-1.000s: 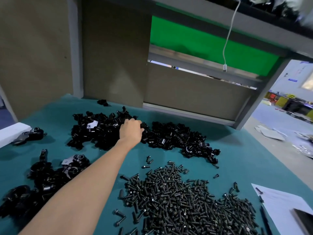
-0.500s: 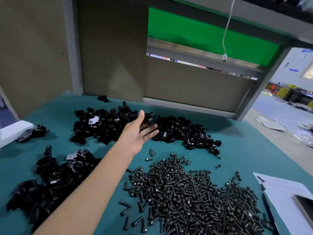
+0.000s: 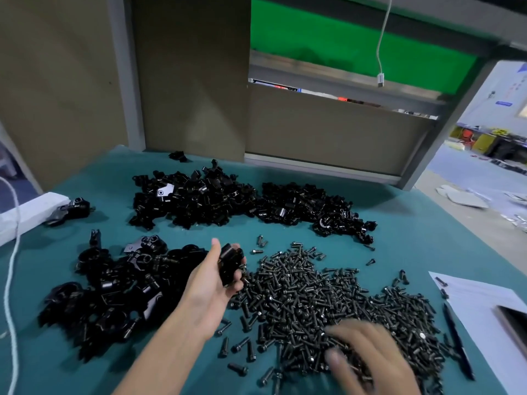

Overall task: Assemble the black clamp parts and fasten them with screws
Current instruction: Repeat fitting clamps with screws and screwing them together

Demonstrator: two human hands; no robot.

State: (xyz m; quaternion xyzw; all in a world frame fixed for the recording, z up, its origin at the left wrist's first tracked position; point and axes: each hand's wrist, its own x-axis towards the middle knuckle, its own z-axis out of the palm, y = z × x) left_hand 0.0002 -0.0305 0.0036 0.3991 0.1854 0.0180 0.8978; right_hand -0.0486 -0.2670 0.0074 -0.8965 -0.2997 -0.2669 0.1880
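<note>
My left hand (image 3: 212,283) is palm up above the teal mat and grips a black clamp part (image 3: 230,265) between thumb and curled fingers. My right hand (image 3: 368,357), blurred, reaches down with spread fingers onto the big heap of black screws (image 3: 328,297) at the lower right; whether it holds a screw is unclear. A long pile of small black clamp parts (image 3: 228,201) lies at the back of the mat. A second pile of larger black clamp pieces (image 3: 114,289) sits at the left.
A white sheet of paper (image 3: 479,306) with a dark phone (image 3: 513,320) and a pen (image 3: 459,340) lies at the right edge. A white block (image 3: 25,212) and white cable (image 3: 11,280) are at the far left. Brown panels close the back.
My left hand left the back pile, turned palm up and came toward me holding a clamp part. My right hand has entered the view over the screw heap.
</note>
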